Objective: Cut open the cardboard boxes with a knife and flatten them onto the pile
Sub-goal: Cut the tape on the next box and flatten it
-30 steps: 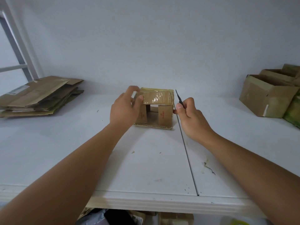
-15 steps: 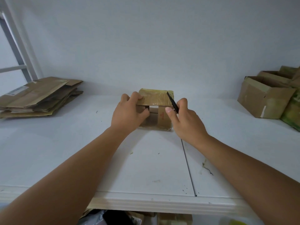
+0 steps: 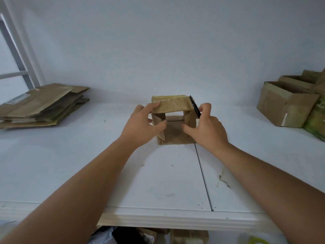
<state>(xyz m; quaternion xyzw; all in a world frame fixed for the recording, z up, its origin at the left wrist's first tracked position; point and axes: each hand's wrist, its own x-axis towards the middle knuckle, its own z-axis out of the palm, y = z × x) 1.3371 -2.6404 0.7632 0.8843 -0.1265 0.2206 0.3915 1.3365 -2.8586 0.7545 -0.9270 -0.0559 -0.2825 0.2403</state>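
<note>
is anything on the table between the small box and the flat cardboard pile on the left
Nothing visible. The small box, held by the left hand and right hand, sits mid-table; the table between it and the pile shows only tiny specks.

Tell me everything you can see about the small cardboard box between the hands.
The small cardboard box is brown, worn corrugated card lying on its side on the white table, open end toward the camera, glossy tape across its top panel. Its side flaps fold inward. The left hand grips its left side; the right hand, holding a black knife, touches the right.
</note>
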